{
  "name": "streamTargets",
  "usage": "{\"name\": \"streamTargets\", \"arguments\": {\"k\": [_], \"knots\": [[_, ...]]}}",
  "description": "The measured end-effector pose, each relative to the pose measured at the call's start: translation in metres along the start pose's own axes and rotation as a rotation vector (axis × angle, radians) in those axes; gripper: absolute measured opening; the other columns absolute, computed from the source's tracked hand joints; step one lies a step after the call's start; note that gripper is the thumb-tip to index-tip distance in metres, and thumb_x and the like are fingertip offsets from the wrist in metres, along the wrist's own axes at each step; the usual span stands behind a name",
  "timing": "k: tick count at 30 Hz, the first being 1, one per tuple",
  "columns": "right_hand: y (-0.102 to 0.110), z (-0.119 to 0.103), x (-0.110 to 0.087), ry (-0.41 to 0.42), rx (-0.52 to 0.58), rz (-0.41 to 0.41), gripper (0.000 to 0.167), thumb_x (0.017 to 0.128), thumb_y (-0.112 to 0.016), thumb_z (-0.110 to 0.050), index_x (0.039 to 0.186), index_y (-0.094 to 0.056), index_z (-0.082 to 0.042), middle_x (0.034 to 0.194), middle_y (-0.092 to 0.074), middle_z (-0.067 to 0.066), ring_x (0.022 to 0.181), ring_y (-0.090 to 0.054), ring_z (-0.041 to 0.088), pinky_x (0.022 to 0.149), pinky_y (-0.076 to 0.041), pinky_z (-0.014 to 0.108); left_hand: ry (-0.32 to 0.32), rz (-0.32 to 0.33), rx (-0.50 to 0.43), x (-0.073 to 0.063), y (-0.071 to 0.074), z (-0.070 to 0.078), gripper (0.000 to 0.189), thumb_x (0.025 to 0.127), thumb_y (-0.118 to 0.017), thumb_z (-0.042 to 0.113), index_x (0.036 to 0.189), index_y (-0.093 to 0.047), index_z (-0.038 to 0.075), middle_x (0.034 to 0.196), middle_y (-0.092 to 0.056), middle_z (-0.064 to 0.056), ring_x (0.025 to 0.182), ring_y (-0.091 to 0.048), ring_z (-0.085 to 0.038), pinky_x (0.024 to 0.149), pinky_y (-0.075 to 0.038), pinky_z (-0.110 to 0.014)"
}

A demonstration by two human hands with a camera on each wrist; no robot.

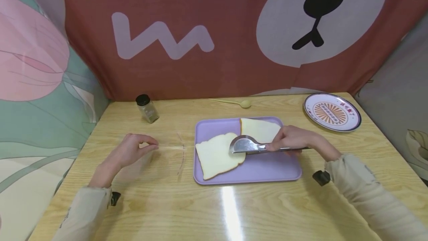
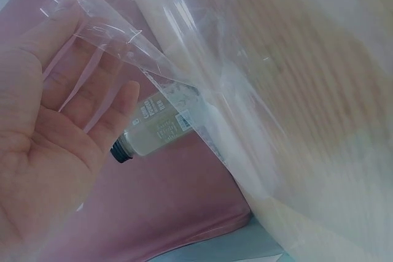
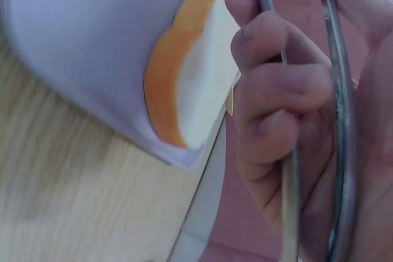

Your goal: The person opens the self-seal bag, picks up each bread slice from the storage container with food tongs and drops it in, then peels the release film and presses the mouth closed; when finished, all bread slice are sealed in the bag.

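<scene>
My right hand (image 1: 289, 137) holds metal food tongs (image 1: 247, 145) over a lavender tray (image 1: 267, 168). The head of the tongs lies at the right edge of a bread slice (image 1: 217, 155); whether it clamps the slice I cannot tell. Behind it on the tray, partly covered by my right hand, is a second bread slice (image 1: 257, 128). In the right wrist view, fingers (image 3: 285, 87) curl round the two arms of the tongs, which stand apart. My left hand (image 1: 132, 151), left of the tray, pinches clear plastic film (image 2: 276, 121), which spreads over the tabletop towards the tray.
A small jar with a black lid (image 1: 148, 110) stands at the back left. Behind the tray lies a pale yellow spoon (image 1: 235, 102). A patterned round plate (image 1: 332, 112) sits at the back right. Printed cloth (image 1: 200, 77) hangs along the back edge of the wooden table (image 1: 167, 211).
</scene>
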State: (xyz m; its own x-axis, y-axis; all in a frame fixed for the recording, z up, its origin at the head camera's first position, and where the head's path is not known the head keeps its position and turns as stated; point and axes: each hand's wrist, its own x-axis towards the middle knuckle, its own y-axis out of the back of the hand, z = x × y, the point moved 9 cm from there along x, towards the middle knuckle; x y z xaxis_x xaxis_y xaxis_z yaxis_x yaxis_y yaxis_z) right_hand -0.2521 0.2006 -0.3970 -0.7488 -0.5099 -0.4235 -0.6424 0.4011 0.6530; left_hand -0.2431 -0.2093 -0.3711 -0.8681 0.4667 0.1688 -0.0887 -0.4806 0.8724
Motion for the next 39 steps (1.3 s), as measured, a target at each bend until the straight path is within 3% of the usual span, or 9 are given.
{"name": "streamTargets", "arguments": {"k": [5,10,15,18,22,29,33,35,39], "knots": [[0.010,-0.007,0.001,0.073,-0.099,0.037,0.027,0.078,-0.076,-0.045,0.087,-0.077,-0.019,0.054,-0.052,-0.008,0.045,-0.042,0.005,0.042,-0.038,0.023,0.011,-0.003,0.001,-0.001,0.001,-0.002,0.009,0.086,-0.072,0.011,0.094,-0.075,0.008,0.090,-0.073,0.000,0.089,-0.068,-0.022,0.078,-0.052,-0.046],[0.018,-0.020,0.000,0.161,-0.066,0.014,0.021,0.078,-0.078,-0.035,0.090,-0.078,-0.017,0.062,-0.059,-0.005,0.048,-0.043,0.005,0.043,-0.038,0.023,0.006,-0.003,-0.010,0.000,0.002,-0.003,0.010,0.086,-0.072,0.011,0.094,-0.075,0.007,0.090,-0.073,0.000,0.089,-0.068,-0.022,0.077,-0.053,-0.046],[0.019,-0.016,0.013,0.050,-0.021,-0.015,0.040,0.086,-0.069,-0.045,0.070,-0.069,-0.008,0.049,-0.050,-0.002,0.038,-0.037,0.006,0.039,-0.035,0.023,-0.002,0.004,0.001,0.000,0.003,-0.001,0.009,0.085,-0.072,0.010,0.093,-0.075,0.007,0.089,-0.073,0.000,0.088,-0.068,-0.022,0.075,-0.053,-0.045],[0.013,-0.009,0.023,-0.043,-0.019,-0.089,0.051,0.087,-0.065,-0.049,0.062,-0.061,-0.004,0.046,-0.048,-0.002,0.036,-0.038,0.007,0.038,-0.035,0.023,-0.008,0.003,0.000,0.000,0.003,0.000,0.009,0.086,-0.072,0.010,0.093,-0.075,0.007,0.089,-0.073,-0.001,0.087,-0.068,-0.022,0.075,-0.053,-0.045],[0.008,-0.008,0.033,-0.087,-0.013,-0.217,0.047,0.086,-0.067,-0.045,0.069,-0.066,-0.002,0.048,-0.052,0.000,0.037,-0.040,0.007,0.037,-0.034,0.021,-0.002,0.003,-0.005,0.000,0.002,-0.001,0.009,0.086,-0.072,0.011,0.093,-0.075,0.007,0.090,-0.073,-0.001,0.088,-0.068,-0.022,0.075,-0.053,-0.046],[0.015,-0.011,0.050,-0.098,0.005,-0.296,0.042,0.084,-0.070,-0.043,0.077,-0.070,-0.002,0.051,-0.054,-0.002,0.038,-0.042,0.004,0.038,-0.036,0.019,0.002,0.001,-0.003,0.000,0.002,-0.001,0.008,0.085,-0.072,0.011,0.092,-0.075,0.007,0.089,-0.073,0.000,0.088,-0.068,-0.021,0.075,-0.054,-0.045],[0.014,-0.010,0.049,-0.049,0.078,-0.319,0.042,0.088,-0.069,-0.032,0.077,-0.065,0.008,0.049,-0.052,-0.001,0.036,-0.041,0.005,0.038,-0.035,0.018,-0.006,0.002,-0.019,0.001,0.002,-0.001,0.008,0.086,-0.072,0.010,0.092,-0.075,0.007,0.089,-0.073,-0.001,0.087,-0.068,-0.021,0.075,-0.054,-0.046],[0.012,-0.010,0.048,-0.029,0.083,-0.319,0.043,0.088,-0.069,-0.029,0.077,-0.063,0.012,0.047,-0.050,-0.002,0.035,-0.041,0.005,0.037,-0.035,0.018,-0.010,0.006,-0.030,0.001,0.001,-0.001,0.008,0.086,-0.072,0.009,0.092,-0.075,0.006,0.090,-0.073,-0.001,0.087,-0.068,-0.021,0.075,-0.054,-0.046],[0.012,-0.015,0.049,-0.034,0.019,-0.264,0.044,0.085,-0.071,-0.035,0.071,-0.066,0.006,0.045,-0.050,-0.002,0.035,-0.040,0.005,0.036,-0.034,0.019,-0.010,0.011,-0.038,0.000,-0.001,-0.003,0.008,0.086,-0.072,0.010,0.093,-0.075,0.006,0.090,-0.073,-0.001,0.086,-0.068,-0.021,0.075,-0.054,-0.046]]}}
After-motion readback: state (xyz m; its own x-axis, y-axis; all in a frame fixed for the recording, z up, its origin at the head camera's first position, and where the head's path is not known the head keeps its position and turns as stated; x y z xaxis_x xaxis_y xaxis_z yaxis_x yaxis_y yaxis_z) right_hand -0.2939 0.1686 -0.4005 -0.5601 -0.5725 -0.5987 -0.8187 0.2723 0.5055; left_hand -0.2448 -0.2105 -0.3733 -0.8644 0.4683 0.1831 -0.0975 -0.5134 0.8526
